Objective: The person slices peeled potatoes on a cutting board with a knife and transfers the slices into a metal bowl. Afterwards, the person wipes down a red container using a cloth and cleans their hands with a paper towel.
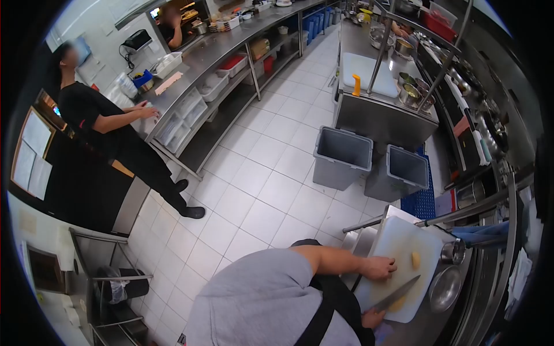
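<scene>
My right hand (374, 318) is closed around the handle of a kitchen knife (398, 293), its blade pointing away over the white cutting board (378, 245). A yellowish piece of food (397, 304) lies beside the blade, partly covered by it. Over the board's near edge, my left hand (379, 268) has its fingers curled together; whatever is in them is too small to make out. Another yellowish piece (415, 260) rests farther across the board, apart from both hands. The kind of food cannot be told.
Metal bowls (445, 287) stand beyond the board. Two grey bins (343, 158) are on the tiled floor (254, 190), before a steel counter (381, 118) with another cutting board (369, 75). A person in black (101, 115) stands at the long side counter (196, 60).
</scene>
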`<move>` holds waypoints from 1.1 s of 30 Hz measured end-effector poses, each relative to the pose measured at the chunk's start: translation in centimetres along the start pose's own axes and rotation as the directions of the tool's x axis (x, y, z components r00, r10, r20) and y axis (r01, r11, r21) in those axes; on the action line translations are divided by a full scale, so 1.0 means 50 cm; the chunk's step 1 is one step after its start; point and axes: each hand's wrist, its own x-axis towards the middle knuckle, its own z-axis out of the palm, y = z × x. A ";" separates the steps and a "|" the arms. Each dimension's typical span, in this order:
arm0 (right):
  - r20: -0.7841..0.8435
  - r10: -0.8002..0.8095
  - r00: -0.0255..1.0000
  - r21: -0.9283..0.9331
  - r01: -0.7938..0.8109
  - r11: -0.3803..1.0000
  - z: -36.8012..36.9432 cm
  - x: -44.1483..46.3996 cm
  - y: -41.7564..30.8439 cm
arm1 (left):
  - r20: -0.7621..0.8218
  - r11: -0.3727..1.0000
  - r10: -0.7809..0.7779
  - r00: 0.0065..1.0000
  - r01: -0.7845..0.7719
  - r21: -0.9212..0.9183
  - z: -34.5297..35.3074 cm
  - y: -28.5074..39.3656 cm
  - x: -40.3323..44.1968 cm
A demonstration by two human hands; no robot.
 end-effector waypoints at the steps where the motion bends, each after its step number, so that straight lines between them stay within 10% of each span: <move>1: 0.005 -0.005 1.000 0.002 0.005 1.000 0.000 0.007 0.007 | -0.019 1.000 -0.003 1.000 0.003 -0.009 0.000 0.001 -0.007; 23: -0.010 -0.073 0.997 -0.082 0.072 0.994 -0.024 -0.063 -0.126 | 0.288 0.790 -0.380 0.879 0.471 -0.393 0.038 0.068 0.087; 33: -0.021 -0.220 0.975 -0.156 0.214 0.964 -0.018 -0.070 -0.120 | 0.152 0.701 -0.321 0.935 0.342 -0.626 0.036 0.106 0.111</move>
